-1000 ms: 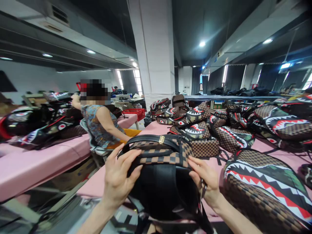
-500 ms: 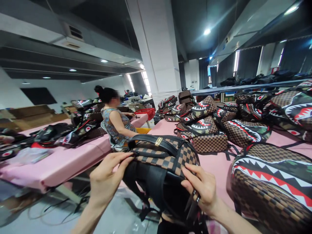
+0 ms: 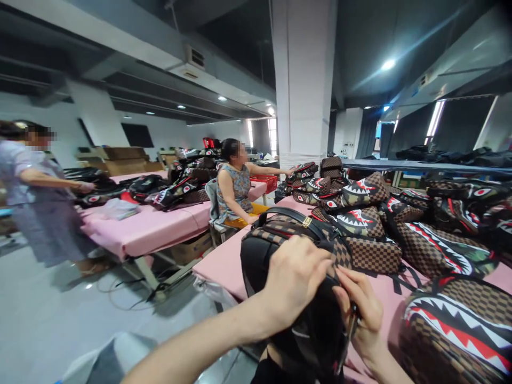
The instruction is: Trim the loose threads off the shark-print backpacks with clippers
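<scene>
A brown checkered backpack (image 3: 256, 264) with a black back panel, a black top handle and a small gold plate stands upright before me at the table's edge. My left hand (image 3: 294, 280) is closed, reaching across its upper back with the fingers curled on the seam; the fingertips are partly hidden. My right hand (image 3: 364, 306) pinches the seam on the right side of the bag. Tucked in that same hand is a slim dark metal tool (image 3: 352, 322), seemingly small scissors. Just right of it, another checkered backpack (image 3: 460, 325) with a shark-mouth print lies flat.
Similar shark-print backpacks (image 3: 360, 218) are heaped along the pink table (image 3: 222, 264). A seated co-worker (image 3: 234, 186) reaches toward the heap. At far left, another person (image 3: 40, 197) stands by a second pink table (image 3: 132, 234) carrying bags. A pillar (image 3: 306, 85) rises behind.
My view has swung left, bringing a standing person into sight. My left hand has moved rightward across the backpack, close to my right hand. The seated co-worker now stretches an arm toward the heap.
</scene>
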Available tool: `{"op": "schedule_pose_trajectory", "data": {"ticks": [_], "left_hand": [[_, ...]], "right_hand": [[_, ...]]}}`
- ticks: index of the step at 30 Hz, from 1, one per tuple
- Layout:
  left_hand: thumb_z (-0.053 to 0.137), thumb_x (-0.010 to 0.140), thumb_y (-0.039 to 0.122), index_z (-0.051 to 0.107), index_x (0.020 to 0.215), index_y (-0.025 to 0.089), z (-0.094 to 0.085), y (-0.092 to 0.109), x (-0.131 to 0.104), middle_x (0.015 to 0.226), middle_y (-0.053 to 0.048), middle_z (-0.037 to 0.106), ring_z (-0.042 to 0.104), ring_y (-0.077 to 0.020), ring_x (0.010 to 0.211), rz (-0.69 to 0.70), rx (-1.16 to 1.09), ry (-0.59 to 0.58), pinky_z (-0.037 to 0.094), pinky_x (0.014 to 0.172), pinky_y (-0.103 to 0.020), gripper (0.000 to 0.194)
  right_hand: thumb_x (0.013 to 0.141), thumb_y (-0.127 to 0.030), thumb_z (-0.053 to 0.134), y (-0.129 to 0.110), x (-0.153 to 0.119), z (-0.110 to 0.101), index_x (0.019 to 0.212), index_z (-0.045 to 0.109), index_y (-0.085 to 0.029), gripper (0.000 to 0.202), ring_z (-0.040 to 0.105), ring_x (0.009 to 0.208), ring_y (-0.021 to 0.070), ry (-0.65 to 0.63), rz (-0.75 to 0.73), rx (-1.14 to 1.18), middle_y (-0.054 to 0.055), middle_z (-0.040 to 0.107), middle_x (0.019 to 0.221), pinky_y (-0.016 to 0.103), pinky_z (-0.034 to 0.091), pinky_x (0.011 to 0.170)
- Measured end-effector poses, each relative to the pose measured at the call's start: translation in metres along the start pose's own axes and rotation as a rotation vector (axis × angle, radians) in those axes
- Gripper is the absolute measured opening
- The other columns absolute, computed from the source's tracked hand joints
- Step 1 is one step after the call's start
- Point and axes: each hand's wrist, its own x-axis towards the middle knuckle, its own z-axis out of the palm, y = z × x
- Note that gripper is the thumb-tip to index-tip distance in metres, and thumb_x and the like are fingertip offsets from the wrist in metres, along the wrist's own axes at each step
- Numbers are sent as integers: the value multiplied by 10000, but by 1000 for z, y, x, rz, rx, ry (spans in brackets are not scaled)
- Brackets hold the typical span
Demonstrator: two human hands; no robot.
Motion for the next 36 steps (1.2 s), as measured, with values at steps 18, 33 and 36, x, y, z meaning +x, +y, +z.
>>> {"op": "schedule_pose_trajectory", "data": {"ticks": [18, 33, 36], "left_hand": [[528, 830, 234, 562, 1081, 153, 5, -71, -19, 1058, -85, 593, 478, -244, 994, 147, 71, 146, 419, 849, -402, 266], [446, 859, 311, 554, 1074, 124, 22, -85, -20, 1020, -91, 621, 510, -226, 928, 243, 78, 311, 382, 833, -398, 304], [410, 875, 329, 573, 1026, 124, 20, -86, -21, 976, -86, 627, 521, -224, 900, 253, 38, 301, 381, 787, -390, 302]], "right_hand": [[817, -359, 577, -6, 109, 24, 992, 619, -202, 239, 634, 683, 170, -374, 102, -435, 35, 678, 842, 239, 430, 578], [879, -432, 434, -15, 90, -9, 608, 553, -196, 378, 501, 411, 111, -434, 66, -702, -14, 541, 464, 216, 286, 445], [859, -459, 424, -11, 93, -2, 581, 545, -196, 401, 498, 430, 136, -378, 82, -874, 10, 544, 475, 243, 236, 453]]}}
